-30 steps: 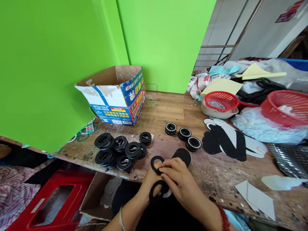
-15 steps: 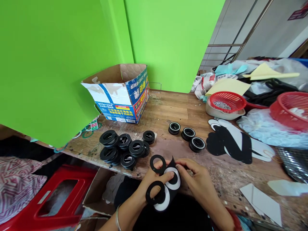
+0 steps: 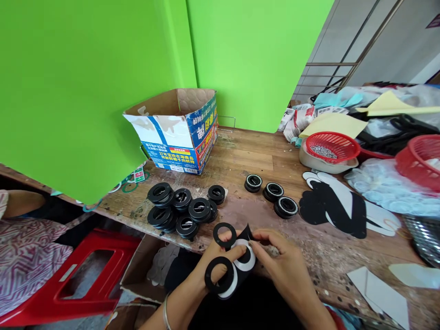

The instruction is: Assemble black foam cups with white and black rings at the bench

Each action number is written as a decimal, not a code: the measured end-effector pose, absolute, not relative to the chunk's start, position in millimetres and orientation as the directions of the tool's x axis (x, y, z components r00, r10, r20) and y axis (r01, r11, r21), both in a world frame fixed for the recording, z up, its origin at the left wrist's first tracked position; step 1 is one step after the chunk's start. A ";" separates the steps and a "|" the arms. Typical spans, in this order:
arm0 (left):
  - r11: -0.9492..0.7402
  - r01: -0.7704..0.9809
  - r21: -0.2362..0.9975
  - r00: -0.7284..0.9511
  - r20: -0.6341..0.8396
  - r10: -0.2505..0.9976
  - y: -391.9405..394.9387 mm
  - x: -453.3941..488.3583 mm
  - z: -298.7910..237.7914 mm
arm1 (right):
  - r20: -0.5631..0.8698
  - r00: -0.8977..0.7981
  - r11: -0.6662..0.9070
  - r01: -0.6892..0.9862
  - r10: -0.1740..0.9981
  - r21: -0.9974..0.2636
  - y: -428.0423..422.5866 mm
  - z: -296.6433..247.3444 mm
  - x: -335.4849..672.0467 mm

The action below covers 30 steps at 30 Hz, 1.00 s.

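A bright green panel [image 3: 85, 91], cut off along the top and left of the view, covers part of the far side of a worn wooden tabletop [image 3: 237, 158]. In front of it stands a printed cardboard box [image 3: 168, 137], its inner floor out of sight. At the middle of the tabletop's near edge, the left hand [image 3: 223, 252] grasps a flat double-eye cutout [image 3: 242, 266], thumb laid across the upper eye and fingers hidden underneath. The right hand [image 3: 287, 259] pinches the cutout's far right edge between thumb and fingertips. The cutout has a matte black backing and two white ovals: the upper carries a black disc, partly under the thumb; the lower is largely covered. Two flat black rings [image 3: 207, 276] sit by the left hand; whether they join behind it cannot be told. A pointed black tip [image 3: 246, 232] rises beside the right fingertips, its layer hard to make out.
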<state>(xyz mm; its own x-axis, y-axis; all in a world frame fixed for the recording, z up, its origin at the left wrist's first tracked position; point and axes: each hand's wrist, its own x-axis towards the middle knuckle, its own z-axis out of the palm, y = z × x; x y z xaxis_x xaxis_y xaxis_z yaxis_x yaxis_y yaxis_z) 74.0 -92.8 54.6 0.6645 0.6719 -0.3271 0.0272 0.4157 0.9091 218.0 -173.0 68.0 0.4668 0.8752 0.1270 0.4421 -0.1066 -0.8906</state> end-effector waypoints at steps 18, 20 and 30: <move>0.356 0.058 0.933 0.711 -0.289 0.642 -91.0 62.9 60.9 | -0.034 0.338 -0.143 0.302 0.941 -0.942 -164.5 57.1 207.4; 0.354 0.065 0.933 0.694 -0.298 0.656 -90.8 61.6 58.2 | -0.003 0.316 -0.128 0.375 0.949 -0.918 -164.5 54.8 201.8; 0.064 0.496 0.866 0.650 -0.419 0.634 -44.8 -72.9 46.7 | 0.098 0.568 -0.182 0.416 0.817 -0.891 -171.2 50.1 284.3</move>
